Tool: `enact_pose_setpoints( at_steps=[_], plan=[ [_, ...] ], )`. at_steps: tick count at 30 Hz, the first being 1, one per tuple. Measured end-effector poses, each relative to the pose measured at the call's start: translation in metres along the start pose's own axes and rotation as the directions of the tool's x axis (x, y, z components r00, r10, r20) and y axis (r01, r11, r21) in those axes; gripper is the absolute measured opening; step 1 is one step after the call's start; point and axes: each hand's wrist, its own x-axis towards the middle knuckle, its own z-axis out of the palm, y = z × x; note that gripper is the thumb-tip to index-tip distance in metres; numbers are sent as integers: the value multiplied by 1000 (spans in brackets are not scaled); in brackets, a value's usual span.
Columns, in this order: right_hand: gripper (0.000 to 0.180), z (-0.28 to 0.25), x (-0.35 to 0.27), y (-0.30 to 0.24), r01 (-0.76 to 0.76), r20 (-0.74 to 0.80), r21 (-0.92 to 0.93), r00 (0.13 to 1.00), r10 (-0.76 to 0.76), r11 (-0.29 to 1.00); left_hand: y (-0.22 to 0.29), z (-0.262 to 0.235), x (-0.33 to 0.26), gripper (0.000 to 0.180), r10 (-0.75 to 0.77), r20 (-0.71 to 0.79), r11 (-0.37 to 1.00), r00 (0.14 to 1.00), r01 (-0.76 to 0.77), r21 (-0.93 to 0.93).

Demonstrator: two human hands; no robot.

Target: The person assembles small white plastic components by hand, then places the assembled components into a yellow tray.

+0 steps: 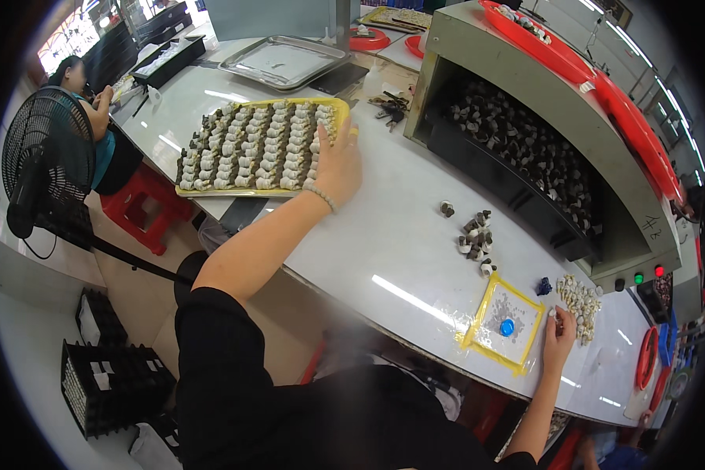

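Note:
My left hand (341,160) lies at the right edge of a yellow-rimmed tray (343,111), fingers stretched out beside the end row. Rows of small white-and-dark parts (251,145) fill that tray. Yellow material wraps one of its fingertips. On the right, my right hand (560,341) is closed with a small white-and-dark part (553,315) at its fingertips; the part's exact kind is too small to make out. Beside that hand lies a pile of small cream-coloured pieces (580,301). Left of it, a yellow-taped square (489,313) on the table bears a blue cap (507,327).
Loose white-and-dark parts (476,235) sit mid-table. A grey machine (517,55) holds a black bin (501,172) of similar parts, with red trays (634,102) on top. Behind are a metal tray (286,63) and another person (94,117). A black fan (47,157) stands left.

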Motion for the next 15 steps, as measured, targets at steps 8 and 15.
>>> enact_pose_setpoints(
  at_steps=[8, 15],
  plan=[
    [22, -3, 0, 4, -11, -9, -3, 1000, 11, 1000, -81, 36, -23, 47, -87, -71, 996, 994, 88, 8],
    [22, 0, 3, 0, -23, -26, -23, 999, 23, 999, -173, 76, -23, 47, -292, 32, 953, 956, 288, 92]
  ],
)
